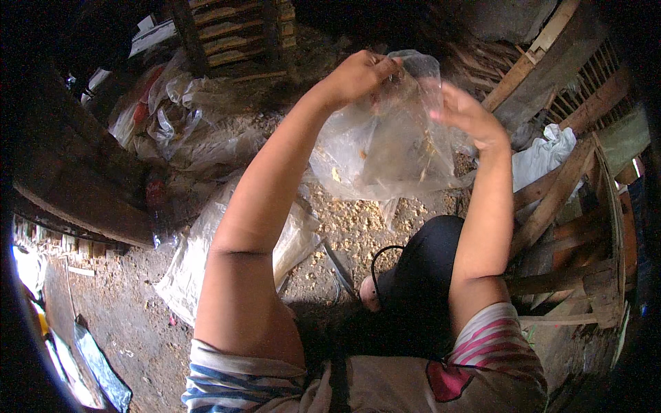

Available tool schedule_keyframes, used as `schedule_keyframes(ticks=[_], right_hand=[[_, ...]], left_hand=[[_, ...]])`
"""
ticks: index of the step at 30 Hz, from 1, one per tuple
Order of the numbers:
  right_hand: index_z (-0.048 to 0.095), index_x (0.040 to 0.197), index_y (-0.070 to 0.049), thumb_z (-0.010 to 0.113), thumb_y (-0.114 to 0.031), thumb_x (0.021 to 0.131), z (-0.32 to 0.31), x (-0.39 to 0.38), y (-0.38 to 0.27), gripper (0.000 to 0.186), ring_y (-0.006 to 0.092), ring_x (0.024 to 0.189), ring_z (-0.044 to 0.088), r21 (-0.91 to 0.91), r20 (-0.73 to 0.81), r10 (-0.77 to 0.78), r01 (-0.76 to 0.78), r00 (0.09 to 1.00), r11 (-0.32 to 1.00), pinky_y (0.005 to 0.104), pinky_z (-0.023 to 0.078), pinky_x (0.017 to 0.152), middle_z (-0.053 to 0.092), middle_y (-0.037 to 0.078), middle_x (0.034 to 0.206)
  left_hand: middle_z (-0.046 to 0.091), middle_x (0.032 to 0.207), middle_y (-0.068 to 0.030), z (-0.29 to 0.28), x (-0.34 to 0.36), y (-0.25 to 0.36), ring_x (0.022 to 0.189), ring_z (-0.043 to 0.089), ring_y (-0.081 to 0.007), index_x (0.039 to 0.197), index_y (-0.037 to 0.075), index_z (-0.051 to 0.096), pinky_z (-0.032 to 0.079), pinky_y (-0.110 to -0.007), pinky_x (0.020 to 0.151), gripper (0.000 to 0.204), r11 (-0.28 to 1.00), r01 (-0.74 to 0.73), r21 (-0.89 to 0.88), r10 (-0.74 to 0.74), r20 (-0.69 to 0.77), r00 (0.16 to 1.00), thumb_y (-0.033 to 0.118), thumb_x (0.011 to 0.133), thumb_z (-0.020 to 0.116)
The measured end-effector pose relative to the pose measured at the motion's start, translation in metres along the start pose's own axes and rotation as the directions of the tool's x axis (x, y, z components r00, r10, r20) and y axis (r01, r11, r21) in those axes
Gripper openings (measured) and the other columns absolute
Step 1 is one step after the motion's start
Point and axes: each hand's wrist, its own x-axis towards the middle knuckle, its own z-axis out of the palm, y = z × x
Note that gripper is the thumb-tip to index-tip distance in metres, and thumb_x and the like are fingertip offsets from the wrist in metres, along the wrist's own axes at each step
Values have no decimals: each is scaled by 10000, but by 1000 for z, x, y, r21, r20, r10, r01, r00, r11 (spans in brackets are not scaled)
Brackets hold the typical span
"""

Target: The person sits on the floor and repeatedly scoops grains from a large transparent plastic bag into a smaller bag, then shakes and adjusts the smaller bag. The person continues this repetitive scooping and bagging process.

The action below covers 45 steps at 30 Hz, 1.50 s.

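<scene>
A clear plastic bag (pixel 399 148) hangs in front of me, its upper edge raised and its lower part near the floor. My left hand (pixel 361 79) pinches the bag near its upper edge, thumb and fingers closed on the film. On the other side my right hand (pixel 468 113) is at the bag's right edge, fingers apart and somewhat smeared by motion; some of its fingers lie behind the film. A few yellowish bits cling to the bag. Below it, pale crumbs (pixel 361 230) are scattered over the floor.
Crumpled whitish plastic sheeting (pixel 200 258) lies on the floor at my left, with more plastic (pixel 172 113) heaped farther back. A white sack (pixel 547 155) rests by a wooden frame (pixel 606 275) on the right. A dark blade-like strip (pixel 337 268) lies near my foot (pixel 370 294).
</scene>
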Motion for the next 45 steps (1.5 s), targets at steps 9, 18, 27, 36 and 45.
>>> schedule_keyframes(ticks=[9,18,27,36,45], right_hand=[[648,1151,5,759,-188,805,-21,23,39,411,177,947,638,-477,105,313,-229,944,849,314,452,916,713,46,987],[686,998,-13,768,-209,800,11,28,15,289,153,876,636,-338,21,122,-108,992,935,327,464,862,710,64,931],[721,996,-48,765,-414,777,-69,3,112,429,210,804,669,-808,115,384,-139,916,572,336,497,802,723,143,880],[706,968,-22,758,-360,798,12,55,65,382,224,830,661,-524,-56,180,-183,982,832,344,499,806,713,114,899],[694,1019,10,718,-174,849,-25,37,99,252,132,865,635,-596,-101,329,-322,939,736,294,487,801,721,89,936]], left_hand=[[612,677,-39,-7,6,-1,635,536,-120,992,25,704,465,-313,591,470,960,-81,268,134,-186,973,447,987,497],[627,690,-79,-25,7,16,672,540,-101,948,31,718,486,-326,661,407,976,-40,213,103,-297,949,396,978,542],[474,615,34,-65,-14,41,555,401,-85,721,43,588,351,-291,508,468,992,-63,106,109,-520,847,394,1009,472],[452,566,28,-51,-12,44,552,451,-91,683,19,556,396,-289,521,502,992,61,110,-4,-456,890,405,999,500],[626,748,-14,-80,0,-34,625,511,-75,1167,73,682,454,-259,592,416,907,-69,415,271,-450,851,416,992,523]])
